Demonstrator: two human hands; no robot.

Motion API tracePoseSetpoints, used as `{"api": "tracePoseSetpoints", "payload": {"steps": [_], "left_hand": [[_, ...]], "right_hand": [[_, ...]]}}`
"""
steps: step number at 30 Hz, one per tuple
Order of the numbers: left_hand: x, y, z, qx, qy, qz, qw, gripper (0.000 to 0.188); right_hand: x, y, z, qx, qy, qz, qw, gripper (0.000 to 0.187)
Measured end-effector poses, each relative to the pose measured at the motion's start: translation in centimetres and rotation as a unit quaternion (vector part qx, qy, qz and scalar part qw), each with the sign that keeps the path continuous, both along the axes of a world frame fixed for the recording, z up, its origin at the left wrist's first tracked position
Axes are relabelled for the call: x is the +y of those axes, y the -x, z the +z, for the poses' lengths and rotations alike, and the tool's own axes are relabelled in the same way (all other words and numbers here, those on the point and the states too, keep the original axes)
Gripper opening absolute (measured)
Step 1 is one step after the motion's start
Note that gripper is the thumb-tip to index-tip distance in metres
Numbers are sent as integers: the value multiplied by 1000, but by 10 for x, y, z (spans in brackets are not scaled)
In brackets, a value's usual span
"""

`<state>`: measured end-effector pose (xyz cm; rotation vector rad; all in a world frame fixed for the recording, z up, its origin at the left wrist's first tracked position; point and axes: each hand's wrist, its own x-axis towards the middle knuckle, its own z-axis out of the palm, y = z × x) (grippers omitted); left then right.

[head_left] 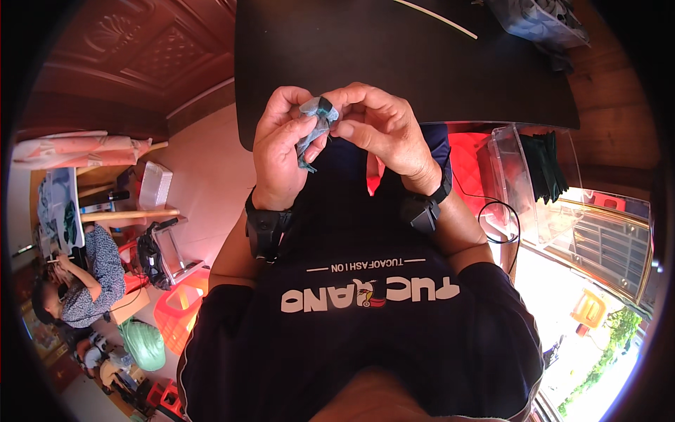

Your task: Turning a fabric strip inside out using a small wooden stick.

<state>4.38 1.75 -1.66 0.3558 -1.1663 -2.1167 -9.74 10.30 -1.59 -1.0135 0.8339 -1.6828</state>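
Observation:
Above my lap, by the near edge of a dark table (422, 84), both hands meet on a small gathered piece of blue-grey and dark green cloth (314, 132). My left hand (283, 151) is closed on it, the thumb pressing across the front and the fingers behind. A darker green tail of the cloth hangs below that thumb. My right hand (387, 132) reaches in from the other side, its thumb and forefinger pinched at the cloth's right edge. The exact spot between those fingertips is partly hidden.
A thin pale stick (437, 19) lies on the table; a clear bin (538, 24) of greyish pieces stands far right. Nearer on the right, a clear plastic box (500, 165) holds dark green cloth strips (543, 165). At left, another person (95, 274) works at a white-topped table.

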Motion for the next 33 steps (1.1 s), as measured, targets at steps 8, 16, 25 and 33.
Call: {"api": "tracePoseSetpoints", "payload": {"steps": [8, 16, 25, 33], "left_hand": [[9, 3, 4, -33, 37, -10, 999, 13], [22, 4, -6, -66, 219, 71, 971, 11], [19, 6, -9, 5, 211, 69, 975, 20], [13, 2, -11, -45, 221, 80, 971, 21]], "right_hand": [[1, -5, -3, 31, -37, -56, 997, 15], [0, -16, -4, 189, 45, -257, 947, 16], [-5, -8, -4, 382, 188, -356, 832, 22], [-1, -5, 4, 366, 141, -249, 885, 21]]}}
